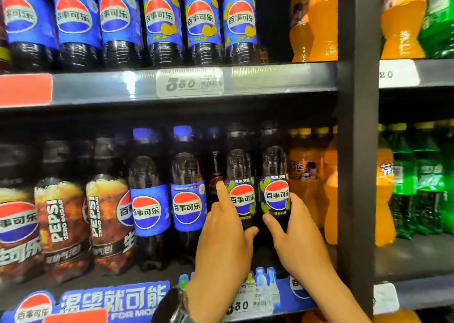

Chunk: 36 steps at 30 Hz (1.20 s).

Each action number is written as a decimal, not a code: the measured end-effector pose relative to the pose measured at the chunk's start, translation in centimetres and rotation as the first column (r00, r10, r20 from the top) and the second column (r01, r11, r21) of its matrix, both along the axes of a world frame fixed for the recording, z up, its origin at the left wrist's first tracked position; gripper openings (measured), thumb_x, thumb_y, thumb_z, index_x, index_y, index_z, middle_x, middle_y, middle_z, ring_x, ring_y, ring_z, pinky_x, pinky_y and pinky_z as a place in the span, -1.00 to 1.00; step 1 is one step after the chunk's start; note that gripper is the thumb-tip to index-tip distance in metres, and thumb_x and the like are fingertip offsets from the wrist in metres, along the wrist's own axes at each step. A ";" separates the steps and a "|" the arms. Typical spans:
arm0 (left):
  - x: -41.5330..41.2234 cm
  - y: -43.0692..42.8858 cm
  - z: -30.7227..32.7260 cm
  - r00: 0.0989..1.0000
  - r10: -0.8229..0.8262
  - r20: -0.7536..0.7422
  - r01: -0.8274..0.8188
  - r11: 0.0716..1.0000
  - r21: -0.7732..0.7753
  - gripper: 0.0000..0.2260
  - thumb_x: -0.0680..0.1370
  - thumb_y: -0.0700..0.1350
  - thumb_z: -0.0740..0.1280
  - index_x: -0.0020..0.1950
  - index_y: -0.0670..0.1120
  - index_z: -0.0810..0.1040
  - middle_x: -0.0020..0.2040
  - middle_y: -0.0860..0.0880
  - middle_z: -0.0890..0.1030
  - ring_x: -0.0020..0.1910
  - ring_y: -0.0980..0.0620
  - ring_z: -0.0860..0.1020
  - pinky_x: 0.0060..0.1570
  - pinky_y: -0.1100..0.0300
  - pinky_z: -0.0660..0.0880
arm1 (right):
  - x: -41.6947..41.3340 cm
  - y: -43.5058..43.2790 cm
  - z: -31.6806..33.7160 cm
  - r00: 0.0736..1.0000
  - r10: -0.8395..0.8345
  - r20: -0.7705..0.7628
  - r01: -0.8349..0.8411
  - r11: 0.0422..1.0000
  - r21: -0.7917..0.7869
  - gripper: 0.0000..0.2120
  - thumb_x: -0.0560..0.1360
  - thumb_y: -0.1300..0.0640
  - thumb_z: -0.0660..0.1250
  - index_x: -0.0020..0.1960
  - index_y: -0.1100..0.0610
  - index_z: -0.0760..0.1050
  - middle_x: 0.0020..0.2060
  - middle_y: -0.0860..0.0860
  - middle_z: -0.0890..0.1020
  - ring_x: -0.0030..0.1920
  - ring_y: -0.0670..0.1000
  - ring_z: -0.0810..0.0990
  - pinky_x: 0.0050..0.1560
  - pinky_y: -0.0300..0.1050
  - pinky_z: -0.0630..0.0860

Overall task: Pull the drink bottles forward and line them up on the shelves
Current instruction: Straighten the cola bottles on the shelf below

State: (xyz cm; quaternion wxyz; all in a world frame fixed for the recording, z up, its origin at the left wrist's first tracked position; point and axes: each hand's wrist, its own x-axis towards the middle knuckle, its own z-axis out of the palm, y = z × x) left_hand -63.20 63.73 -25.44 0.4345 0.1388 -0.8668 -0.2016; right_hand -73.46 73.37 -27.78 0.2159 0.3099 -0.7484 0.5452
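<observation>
Grip: left hand (pixel 222 245) apparently clasps left black-label bottle (pixel 242 198) | right hand (pixel 293 235) clasps right black-label bottle (pixel 276 196)

Your left hand (pixel 221 239) hides the lower body of the dark cola bottle with a black lime label (pixel 242 197). Your right hand (pixel 292 234) does likewise to the matching neighbour bottle (pixel 275 192). The upper edge crops the caps off the blue-labelled top-shelf cola bottles (pixel 162 20).
</observation>
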 end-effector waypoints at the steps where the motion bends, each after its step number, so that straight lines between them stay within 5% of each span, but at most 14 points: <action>1: 0.0 0.1 -0.1 1.000 0.013 0.000 -0.013 1.000 0.003 -0.06 0.47 0.05 0.41 0.51 0.09 -0.30 0.34 0.03 0.38 0.32 0.05 0.38 0.18 0.21 0.39 | 0.0 -0.1 -0.1 1.000 0.004 -0.001 -0.004 1.000 -0.009 -0.53 0.48 -0.05 0.37 0.32 -0.10 0.27 0.11 -0.18 0.48 0.10 -0.19 0.47 -0.14 -0.41 0.38; 8: 2.5 1.0 0.0 1.000 0.018 -0.007 -0.018 0.999 -0.036 -0.16 0.52 0.13 0.31 0.52 0.12 -0.28 0.49 0.21 0.15 0.42 0.22 0.21 0.23 0.34 0.28 | 0.9 0.4 -0.2 0.999 -0.039 0.008 0.039 0.999 0.001 -0.29 0.46 -0.11 0.36 0.48 -0.02 0.10 0.31 -0.09 0.38 0.31 -0.09 0.37 0.21 -0.08 0.47; 14: 8.4 -2.9 2.9 0.978 0.110 -0.176 -0.160 0.941 -0.298 -0.77 0.55 -0.03 0.28 0.21 0.10 0.44 0.07 0.17 0.52 0.04 0.14 0.50 -0.02 0.24 0.45 | 4.2 1.4 3.1 0.876 -0.172 -0.450 0.199 0.980 0.012 -0.59 0.49 0.01 0.29 0.32 0.06 0.38 0.23 -0.07 0.43 0.26 -0.13 0.34 0.21 -0.38 0.21; 18: 11.0 -7.7 7.7 0.949 0.208 -0.235 -0.288 0.876 -0.387 -0.80 0.52 -0.17 0.33 0.14 -0.08 0.52 0.04 -0.01 0.56 0.03 -0.04 0.52 0.04 0.12 0.41 | 5.6 0.7 8.4 0.762 -0.120 -0.636 0.216 0.973 0.076 -0.65 0.52 0.13 0.27 0.30 0.15 0.45 0.21 0.02 0.50 0.26 0.02 0.42 0.25 -0.11 0.36; 22: 11.1 -9.9 12.0 0.955 0.280 -0.098 -0.287 0.786 -0.547 -0.67 0.53 -0.01 0.29 0.27 -0.06 0.49 0.09 -0.09 0.56 0.09 -0.14 0.50 0.11 0.00 0.41 | 6.2 -1.1 13.0 0.637 -0.151 -0.756 0.428 0.885 0.184 -0.66 0.50 0.06 0.30 0.21 0.20 0.48 0.06 0.16 0.56 0.05 0.21 0.50 0.01 0.07 0.42; 25: 10.3 -10.0 14.4 0.967 0.254 0.010 -0.203 0.797 -0.570 -0.56 0.54 0.12 0.24 0.40 0.02 0.40 0.12 -0.11 0.60 0.13 -0.14 0.52 0.09 0.04 0.45 | 6.0 -2.5 15.6 0.693 -0.162 -0.702 0.512 0.797 0.322 -0.57 0.52 -0.08 0.24 0.27 0.16 0.44 0.19 0.20 0.52 0.17 0.25 0.48 0.16 0.12 0.38; 27: 9.4 -10.1 15.6 0.968 0.245 0.057 -0.165 0.790 -0.590 -0.51 0.54 0.17 0.22 0.44 0.06 0.34 0.19 -0.10 0.59 0.19 -0.15 0.52 0.08 0.07 0.45 | 5.6 -3.3 16.8 0.726 -0.110 -0.678 0.487 0.780 0.394 -0.45 0.54 -0.14 0.17 0.45 0.07 0.26 0.43 0.13 0.31 0.40 0.20 0.29 0.37 0.12 0.20; 29: 8.6 -10.2 16.9 0.954 0.256 0.153 -0.118 0.796 -0.594 -0.49 0.55 0.20 0.19 0.47 0.09 0.27 0.31 -0.07 0.53 0.26 -0.13 0.48 0.14 0.11 0.41 | 5.7 -4.0 17.7 0.723 -0.060 -0.688 0.465 0.779 0.421 -0.44 0.56 -0.17 0.12 0.49 0.02 0.18 0.47 0.09 0.25 0.43 0.18 0.24 0.39 0.10 0.18; 33: 8.3 -11.4 18.9 0.877 0.295 0.380 -0.039 0.831 -0.555 -0.49 0.55 0.21 0.19 0.47 0.12 0.24 0.36 0.02 0.48 0.28 -0.05 0.46 0.28 0.12 0.36 | 7.0 -4.8 18.7 0.703 0.004 -0.711 0.399 0.825 0.399 -0.55 0.56 -0.20 0.08 0.37 -0.03 0.34 0.20 0.12 0.55 0.16 0.21 0.51 -0.10 -0.02 0.34; 36: 9.4 -12.5 19.5 0.845 0.314 0.433 -0.009 0.818 -0.575 -0.50 0.50 0.24 0.27 0.41 0.15 0.32 0.30 0.05 0.50 0.21 -0.03 0.48 0.21 0.11 0.40 | 7.9 -5.9 19.2 0.783 0.151 -0.603 0.203 0.854 0.478 -0.49 0.53 -0.29 0.08 0.36 -0.06 0.37 0.15 0.07 0.59 0.17 0.17 0.51 -0.09 -0.07 0.36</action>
